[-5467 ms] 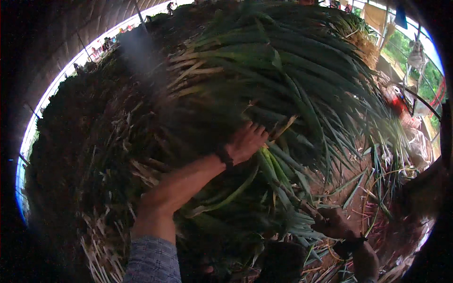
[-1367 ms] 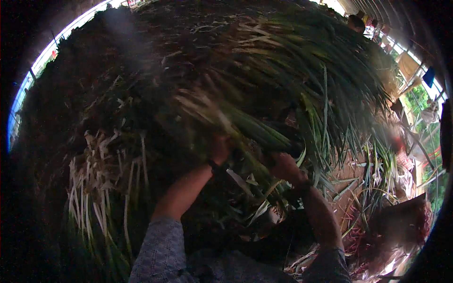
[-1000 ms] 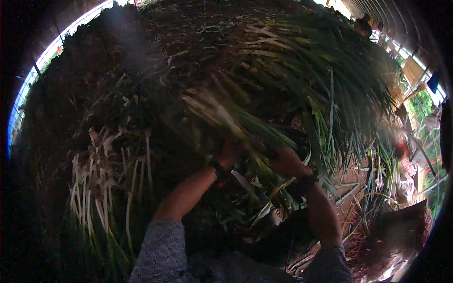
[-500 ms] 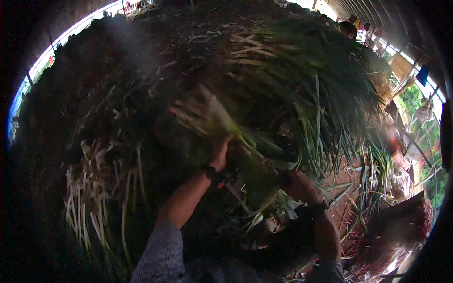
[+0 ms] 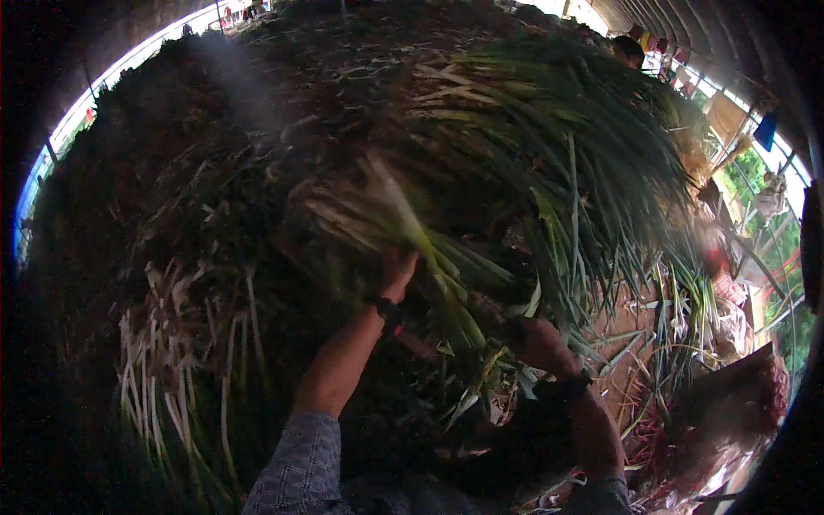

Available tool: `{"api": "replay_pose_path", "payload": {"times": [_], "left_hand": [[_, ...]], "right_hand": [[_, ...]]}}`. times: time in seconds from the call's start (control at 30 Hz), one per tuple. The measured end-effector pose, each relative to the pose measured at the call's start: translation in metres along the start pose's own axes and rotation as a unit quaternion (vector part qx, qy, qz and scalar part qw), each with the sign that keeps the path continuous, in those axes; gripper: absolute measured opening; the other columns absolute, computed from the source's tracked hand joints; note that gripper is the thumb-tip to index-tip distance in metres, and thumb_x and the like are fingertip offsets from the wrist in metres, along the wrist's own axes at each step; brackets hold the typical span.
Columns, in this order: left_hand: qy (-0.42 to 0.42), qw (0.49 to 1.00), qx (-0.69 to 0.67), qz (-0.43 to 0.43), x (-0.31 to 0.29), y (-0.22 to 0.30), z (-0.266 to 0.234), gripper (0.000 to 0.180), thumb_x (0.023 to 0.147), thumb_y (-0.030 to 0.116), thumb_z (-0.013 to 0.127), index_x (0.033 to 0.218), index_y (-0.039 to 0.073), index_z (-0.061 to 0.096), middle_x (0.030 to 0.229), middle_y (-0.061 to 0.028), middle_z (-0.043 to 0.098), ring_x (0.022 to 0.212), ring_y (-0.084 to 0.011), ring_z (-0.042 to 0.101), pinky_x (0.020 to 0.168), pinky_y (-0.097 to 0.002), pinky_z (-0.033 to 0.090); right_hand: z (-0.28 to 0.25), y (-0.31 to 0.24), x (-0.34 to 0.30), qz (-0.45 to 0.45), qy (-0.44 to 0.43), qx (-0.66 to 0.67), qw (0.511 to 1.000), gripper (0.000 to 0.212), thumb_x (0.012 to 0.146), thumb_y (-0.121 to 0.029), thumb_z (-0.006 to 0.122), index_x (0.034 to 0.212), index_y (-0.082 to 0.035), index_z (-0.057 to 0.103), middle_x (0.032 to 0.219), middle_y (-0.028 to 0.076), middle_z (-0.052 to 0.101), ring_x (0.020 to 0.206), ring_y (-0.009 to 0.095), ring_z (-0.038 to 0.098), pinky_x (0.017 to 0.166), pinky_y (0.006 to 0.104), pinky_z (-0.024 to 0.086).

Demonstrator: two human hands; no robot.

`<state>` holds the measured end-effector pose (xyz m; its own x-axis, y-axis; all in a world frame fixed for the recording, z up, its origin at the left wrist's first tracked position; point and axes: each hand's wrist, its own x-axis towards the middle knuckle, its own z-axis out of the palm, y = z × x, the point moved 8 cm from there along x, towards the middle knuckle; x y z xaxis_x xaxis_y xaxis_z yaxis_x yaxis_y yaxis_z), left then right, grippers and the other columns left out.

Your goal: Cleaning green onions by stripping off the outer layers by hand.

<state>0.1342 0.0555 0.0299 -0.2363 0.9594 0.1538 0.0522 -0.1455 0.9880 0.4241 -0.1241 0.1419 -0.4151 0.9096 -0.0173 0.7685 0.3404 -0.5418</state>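
My left hand (image 5: 399,270), with a dark band at its wrist, is closed round a large green onion (image 5: 415,230). The pale stalk points up and away, and the green leaves fan down to the right below the fist. To the right of those leaves is my right hand (image 5: 548,350), its fingers curled and partly in shadow. Something dark shows at its fingertips, too unclear to name. Beyond my left hand, more green onions (image 5: 339,215) lie with their pale ends to the left. Loose leaf scraps (image 5: 481,386) lie below and between my hands.
A big heap of green onions (image 5: 592,163) rises ahead and to the right. Another bunch with white stalks (image 5: 163,369) hangs at the left. At the right are brown boards (image 5: 622,326) and a sack with reddish mesh (image 5: 687,446). A person's head (image 5: 628,51) shows far right.
The held onion's leaves, earlier stretched toward my right hand, now hang lower and more steeply. My right hand has shifted slightly downward and right; my left keeps its grip.
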Motion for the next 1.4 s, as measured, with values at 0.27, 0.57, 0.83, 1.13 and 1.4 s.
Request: {"api": "replay_pose_path", "payload": {"times": [0.27, 0.57, 0.83, 1.13, 1.4], "left_hand": [[-0.184, 0.981, -0.008, 0.055, -0.002, -0.021, 0.008, 0.047, 0.096, 0.025, 0.058, 0.138, 0.005, 0.053, 0.140, -0.0163, 0.053, 0.130, -0.0290, 0.049, 0.110, -0.0386, 0.036], [-0.058, 0.991, -0.116, 0.017, -0.002, 0.063, -0.001, 0.038, 0.093, 0.022, 0.069, 0.123, 0.001, 0.060, 0.122, -0.0069, 0.061, 0.110, -0.0200, 0.058, 0.100, -0.0378, 0.045], [-0.030, 0.989, -0.104, 0.096, 0.000, 0.113, 0.005, 0.038, 0.087, 0.026, 0.076, 0.111, 0.001, 0.063, 0.103, -0.0070, 0.066, 0.092, -0.0156, 0.060, 0.081, -0.0338, 0.049], [-0.105, 0.994, 0.010, -0.036, -0.011, 0.117, 0.002, 0.038, 0.090, 0.039, 0.069, 0.096, 0.001, 0.069, 0.086, -0.0104, 0.070, 0.079, -0.0238, 0.065, 0.073, -0.0397, 0.050], [-0.174, 0.946, 0.268, 0.056, -0.034, 0.118, 0.013, 0.052, 0.099, 0.048, 0.054, 0.101, -0.001, 0.070, 0.085, -0.0144, 0.071, 0.084, -0.0302, 0.068, 0.076, -0.0421, 0.051]], "right_hand": [[0.000, -0.009, 0.004, -0.009, -0.017, 0.013, 1.000, 0.037, 0.084, -0.018, 0.068, 0.119, -0.006, 0.066, 0.095, 0.021, 0.070, 0.087, 0.038, 0.069, 0.075, 0.0456, 0.054], [-0.029, -0.041, -0.012, 0.048, 0.046, 0.030, 0.997, 0.035, 0.085, -0.020, 0.067, 0.119, -0.009, 0.067, 0.099, 0.020, 0.070, 0.091, 0.040, 0.068, 0.075, 0.0467, 0.055], [-0.011, -0.016, -0.018, -0.025, 0.040, -0.044, 0.998, 0.034, 0.083, -0.021, 0.068, 0.115, -0.010, 0.065, 0.092, 0.018, 0.069, 0.086, 0.042, 0.067, 0.072, 0.0485, 0.055], [-0.007, -0.001, -0.007, 0.009, 0.065, -0.040, 0.997, 0.039, 0.085, -0.024, 0.069, 0.120, -0.009, 0.064, 0.090, 0.021, 0.068, 0.088, 0.042, 0.067, 0.072, 0.0479, 0.053], [-0.003, 0.010, 0.019, 0.046, 0.046, -0.053, 0.997, 0.039, 0.081, -0.026, 0.073, 0.113, -0.005, 0.064, 0.087, 0.023, 0.067, 0.086, 0.043, 0.066, 0.071, 0.0471, 0.052]]}}
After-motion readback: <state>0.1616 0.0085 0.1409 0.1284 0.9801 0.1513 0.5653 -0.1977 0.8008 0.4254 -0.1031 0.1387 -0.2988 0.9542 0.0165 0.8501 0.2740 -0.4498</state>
